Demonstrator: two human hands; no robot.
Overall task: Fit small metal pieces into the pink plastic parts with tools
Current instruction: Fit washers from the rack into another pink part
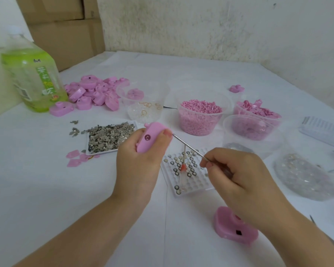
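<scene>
Item: my left hand (137,160) and my right hand (239,176). Both bare; forearms uncovered as far as seen; nails short.

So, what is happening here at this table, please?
A person is assembling small parts at a white table. The left hand grips a pink plastic part, and the right hand holds a thin metal tool whose tip meets that part's edge. Below them lies a white grid tray with round metal pieces. A tray of loose metal pieces and a pile of pink parts sit behind.
</scene>
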